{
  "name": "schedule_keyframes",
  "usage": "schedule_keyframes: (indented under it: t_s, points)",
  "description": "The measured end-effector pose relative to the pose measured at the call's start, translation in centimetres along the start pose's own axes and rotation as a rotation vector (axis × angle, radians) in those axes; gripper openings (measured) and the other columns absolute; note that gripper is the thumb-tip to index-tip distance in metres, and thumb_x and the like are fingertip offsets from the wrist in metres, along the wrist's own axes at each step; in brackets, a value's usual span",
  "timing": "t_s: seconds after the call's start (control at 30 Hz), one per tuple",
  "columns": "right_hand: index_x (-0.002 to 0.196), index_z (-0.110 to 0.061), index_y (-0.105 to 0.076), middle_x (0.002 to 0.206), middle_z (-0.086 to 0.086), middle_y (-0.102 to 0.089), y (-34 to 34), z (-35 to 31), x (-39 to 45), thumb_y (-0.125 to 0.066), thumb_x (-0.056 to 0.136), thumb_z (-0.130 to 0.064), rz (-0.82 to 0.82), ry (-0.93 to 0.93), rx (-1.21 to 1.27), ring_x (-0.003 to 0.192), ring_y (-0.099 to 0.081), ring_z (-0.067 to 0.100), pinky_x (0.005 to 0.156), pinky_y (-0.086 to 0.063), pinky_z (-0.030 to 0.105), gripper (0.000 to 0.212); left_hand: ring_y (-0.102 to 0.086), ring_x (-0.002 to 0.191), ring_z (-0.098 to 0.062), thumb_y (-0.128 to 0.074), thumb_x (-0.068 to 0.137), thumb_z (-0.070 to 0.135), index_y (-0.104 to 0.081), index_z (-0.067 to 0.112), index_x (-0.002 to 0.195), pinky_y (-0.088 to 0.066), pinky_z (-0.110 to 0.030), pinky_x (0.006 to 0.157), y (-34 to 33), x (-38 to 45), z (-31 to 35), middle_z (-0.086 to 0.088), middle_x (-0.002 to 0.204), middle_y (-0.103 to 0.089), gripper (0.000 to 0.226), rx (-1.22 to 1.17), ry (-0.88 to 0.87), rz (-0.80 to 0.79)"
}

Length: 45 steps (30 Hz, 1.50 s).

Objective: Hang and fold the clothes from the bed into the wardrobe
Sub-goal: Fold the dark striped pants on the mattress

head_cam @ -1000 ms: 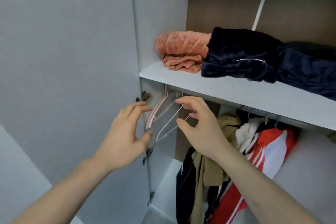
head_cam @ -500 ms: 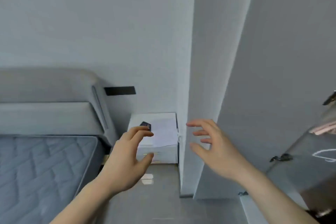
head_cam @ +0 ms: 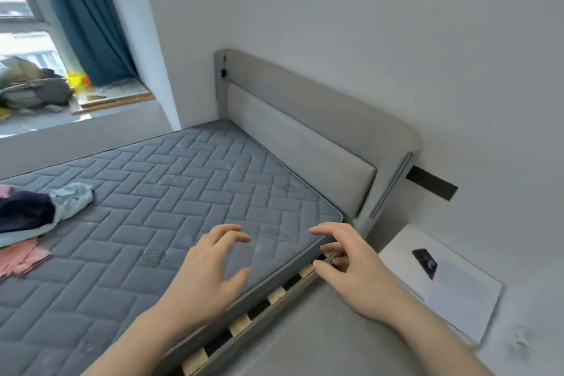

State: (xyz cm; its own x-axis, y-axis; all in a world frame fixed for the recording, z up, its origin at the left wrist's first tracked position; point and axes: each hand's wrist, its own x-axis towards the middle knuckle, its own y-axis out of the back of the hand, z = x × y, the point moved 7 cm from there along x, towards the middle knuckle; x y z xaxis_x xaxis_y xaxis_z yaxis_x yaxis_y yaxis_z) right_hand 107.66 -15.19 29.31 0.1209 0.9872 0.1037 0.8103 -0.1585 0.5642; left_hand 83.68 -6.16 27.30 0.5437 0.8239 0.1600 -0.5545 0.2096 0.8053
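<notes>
A small heap of clothes (head_cam: 27,220) lies on the grey quilted mattress (head_cam: 171,192) at the far left: a dark navy piece, a pale mint one and a pink one. My left hand (head_cam: 210,272) hovers over the mattress's near right corner with its fingers loosely curled, holding nothing. My right hand (head_cam: 351,265) floats beside it over the bed's edge, fingers spread and relaxed, also empty. Both hands are far to the right of the clothes. The wardrobe is out of view.
A grey padded headboard (head_cam: 305,137) stands against the wall behind the mattress. A white bedside table (head_cam: 457,293) with a small dark object (head_cam: 425,262) sits at the right. A window sill with bags (head_cam: 30,91) and a teal curtain (head_cam: 88,12) are at the back left.
The view has swung left from the wardrobe and hangers, past the bedside table, to the bed. Both hands left the hangers and stay empty in front of me.
</notes>
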Motion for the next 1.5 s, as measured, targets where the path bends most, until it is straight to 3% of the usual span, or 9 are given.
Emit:
schedule_keyframes:
  t_s: [0.27,0.53,0.67,0.8,0.93,1.13,1.23,1.5]
  points:
    - [0.126,-0.055,-0.053,0.134,-0.033,-0.045,-19.0,-8.0,9.6,-0.07,0.094,-0.027,-0.238,0.106,0.036,0.116,-0.056,-0.008,0.091,-0.05,0.018,0.046,-0.045,0.134,-0.009,-0.072,0.09,0.037,-0.054,0.041,0.128,-0.038,-0.039,0.112,10.8,-5.5,-16.8,0.02,0.145,-0.04,0.043,0.062,0.211,0.101]
    - [0.128,-0.051,-0.053,0.133,-0.031,-0.044,-32.3,-13.4,17.6,-0.07,0.095,-0.027,-0.448,0.172,0.028,0.114,-0.056,-0.01,0.092,-0.052,0.019,0.044,-0.05,0.131,-0.012,-0.075,0.086,0.038,-0.057,0.04,0.126,-0.041,-0.042,0.11,16.9,-9.5,-30.0,0.019,0.142,-0.043,0.045,0.067,0.456,0.18]
    - [0.128,-0.045,-0.056,0.132,-0.026,-0.047,-38.1,-13.9,22.0,-0.07,0.094,-0.024,-0.533,0.186,0.01,0.111,-0.058,-0.006,0.089,-0.054,0.022,0.043,-0.049,0.132,-0.016,-0.074,0.089,0.037,-0.056,0.035,0.13,-0.04,-0.04,0.108,18.4,-10.7,-36.1,0.014,0.144,-0.043,0.045,0.099,0.626,0.128]
    - [0.123,-0.05,-0.053,0.133,-0.022,-0.048,-43.5,-12.1,26.4,-0.068,0.093,-0.023,-0.626,0.141,-0.001,0.111,-0.06,0.0,0.095,-0.052,0.026,0.043,-0.048,0.135,-0.018,-0.073,0.09,0.039,-0.054,0.033,0.135,-0.039,-0.037,0.111,20.5,-11.9,-40.5,0.012,0.149,-0.04,0.049,0.141,0.756,0.105]
    - [0.122,-0.057,-0.048,0.131,-0.026,-0.046,-49.1,-11.7,30.5,-0.067,0.091,-0.033,-0.727,0.135,-0.025,0.111,-0.059,-0.003,0.091,-0.047,0.018,0.044,-0.048,0.134,-0.017,-0.071,0.091,0.041,-0.053,0.033,0.138,-0.04,-0.039,0.112,23.0,-13.1,-44.5,0.012,0.15,-0.038,0.052,0.166,0.87,0.111]
    - [0.139,-0.037,-0.05,0.133,-0.016,-0.047,-57.1,-14.0,35.2,-0.067,0.093,-0.026,-0.787,0.126,-0.034,0.114,-0.057,0.003,0.094,-0.046,0.023,0.05,-0.047,0.135,-0.017,-0.071,0.09,0.04,-0.045,0.03,0.145,-0.041,-0.035,0.111,24.9,-15.3,-51.7,0.008,0.155,-0.032,0.061,0.127,1.037,0.079]
    - [0.143,-0.037,-0.046,0.137,-0.018,-0.043,-61.5,-16.0,37.1,-0.066,0.094,-0.027,-0.839,0.14,-0.053,0.119,-0.055,0.006,0.094,-0.045,0.024,0.054,-0.044,0.138,-0.023,-0.069,0.089,0.042,-0.039,0.03,0.15,-0.04,-0.041,0.113,26.4,-16.8,-56.2,0.003,0.16,-0.024,0.069,0.121,1.119,0.047]
    - [0.149,-0.036,-0.04,0.142,-0.019,-0.037,-75.8,-22.3,42.5,-0.065,0.094,-0.029,-0.823,0.156,-0.102,0.126,-0.046,0.005,0.102,-0.04,0.026,0.06,-0.04,0.141,-0.027,-0.068,0.087,0.039,-0.034,0.029,0.156,-0.041,-0.04,0.113,31.2,-18.4,-71.4,-0.002,0.163,-0.014,0.077,0.052,1.219,-0.028]
